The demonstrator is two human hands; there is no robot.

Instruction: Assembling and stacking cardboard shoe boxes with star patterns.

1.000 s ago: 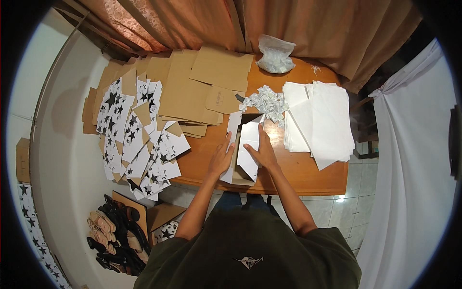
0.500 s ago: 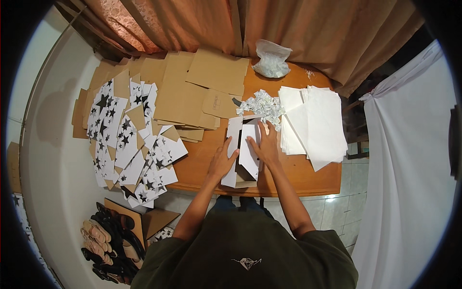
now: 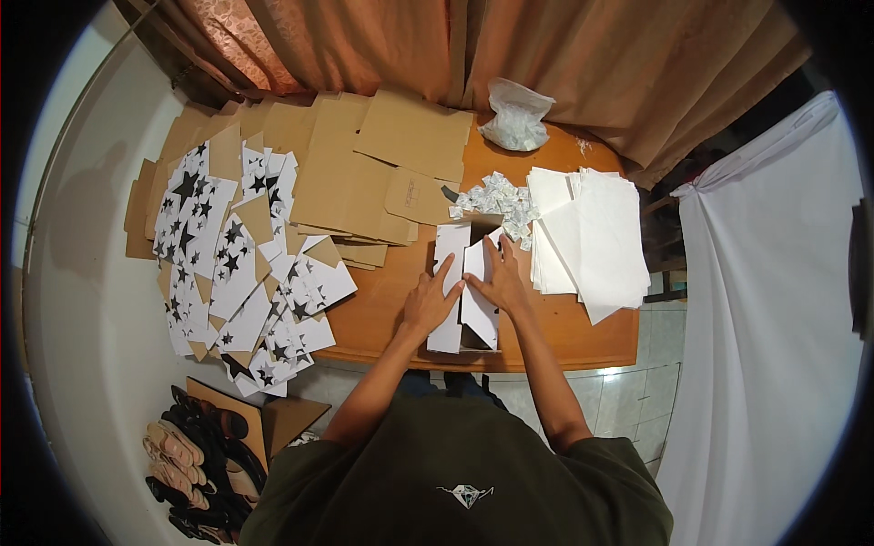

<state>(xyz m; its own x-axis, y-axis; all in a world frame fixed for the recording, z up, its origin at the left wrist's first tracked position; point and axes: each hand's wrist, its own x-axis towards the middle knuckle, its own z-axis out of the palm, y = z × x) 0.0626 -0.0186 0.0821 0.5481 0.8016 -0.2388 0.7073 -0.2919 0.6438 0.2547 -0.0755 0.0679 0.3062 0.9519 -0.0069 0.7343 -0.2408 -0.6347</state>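
While both hands press flat on the white box (image 3: pixel 460 291), left hand (image 3: pixel 430 302) at nine o'clock, right hand (image 3: pixel 496 282) at three, flaps should be creased evenly.

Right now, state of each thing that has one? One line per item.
white box: open, flaps up, both hands on them
left hand: flat on the left flap
right hand: pressing the right flap
star-printed sheets: flat, loosely overlapped
brown cardboard blanks: flat, unfolded
white paper stack: flat, fanned
plastic bag: crumpled, mouth open
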